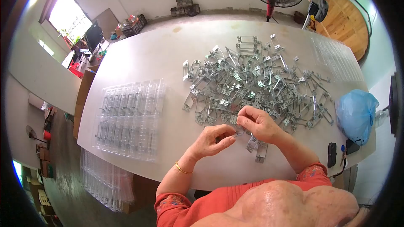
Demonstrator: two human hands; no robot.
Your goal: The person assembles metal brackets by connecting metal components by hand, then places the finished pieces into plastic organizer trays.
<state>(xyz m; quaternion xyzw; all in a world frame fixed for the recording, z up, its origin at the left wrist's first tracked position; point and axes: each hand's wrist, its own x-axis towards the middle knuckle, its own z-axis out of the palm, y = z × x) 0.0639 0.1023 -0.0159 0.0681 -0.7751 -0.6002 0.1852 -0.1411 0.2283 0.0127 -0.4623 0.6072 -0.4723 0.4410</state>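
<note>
My left hand (213, 140), with a gold bracelet on the wrist, is closed with thumb and fingers curled towards each other. A small shiny bit shows at its fingertips, too small to name. My right hand (259, 125) is closed in a pinch just above and to the right of it; what it holds, if anything, is hidden. Both hands are at the near edge of a large heap of metal brackets (256, 82). A few loose metal brackets (260, 151) lie below my right hand, close to the table's front edge.
On the white table (134, 56), a clear plastic tray (128, 120) at left holds rows of metal pieces. More clear trays (336, 61) lie at the far right, near a blue plastic bag (357, 115) and a black case (332, 154). Stacked trays (105, 180) stand below the table's left edge.
</note>
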